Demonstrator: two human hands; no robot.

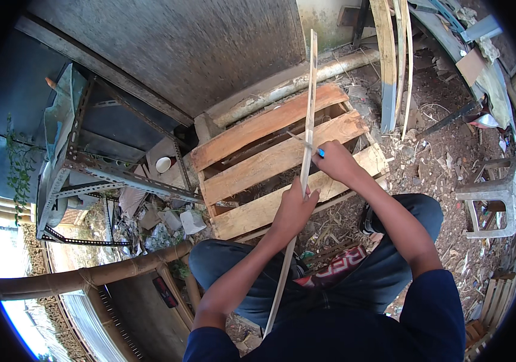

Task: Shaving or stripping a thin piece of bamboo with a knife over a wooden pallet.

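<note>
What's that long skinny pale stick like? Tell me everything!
The long, flat, pale strip looks like wood or bamboo, nearly straight. In view it slants across the slatted brown wooden pallet, down toward the picture's lower edge. The bare left hand grips it near the middle; farther up, the blue-handled thin blade in the bare right hand crosses it.

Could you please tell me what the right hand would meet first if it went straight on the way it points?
Probably the wooden strip, which the blue-handled tool in the right hand crosses in view; depth is unclear.
</note>
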